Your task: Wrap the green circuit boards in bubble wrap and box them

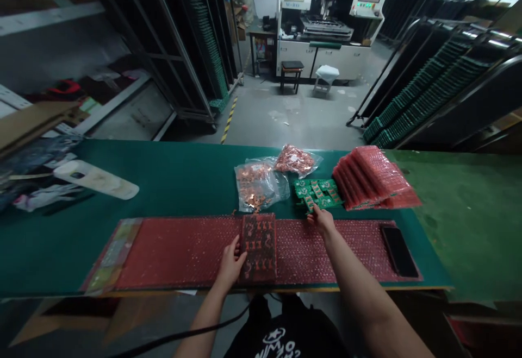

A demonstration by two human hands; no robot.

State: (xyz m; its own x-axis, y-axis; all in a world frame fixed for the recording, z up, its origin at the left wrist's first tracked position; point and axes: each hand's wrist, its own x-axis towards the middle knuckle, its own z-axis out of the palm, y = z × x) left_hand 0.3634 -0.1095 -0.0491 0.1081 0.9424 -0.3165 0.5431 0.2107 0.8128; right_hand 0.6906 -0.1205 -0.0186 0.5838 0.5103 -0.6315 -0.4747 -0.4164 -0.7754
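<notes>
A flat dark block [258, 249] with orange-red shapes in its face lies on the red bubble-wrap sheet in front of me. My left hand [231, 263] is at its left edge, fingers apart and fairly straight, thumb touching the block. To the right, green circuit boards [326, 188] with copper-coloured pieces on them lie in an overlapping group. My right hand [321, 220] pinches the near-left edge of a green circuit board there. Behind the block are two clear plastic bags of copper-coloured parts, one nearer [253, 181] and one farther [297, 159].
Red bubble-wrap pouches [371, 176] lean in a stack at the right. A dark phone [399, 250] lies on the right end of the bubble-wrap sheet [171, 249]. A long whitish object [98, 179] lies at the left of the green table [183, 184]. Racks and a machine stand beyond.
</notes>
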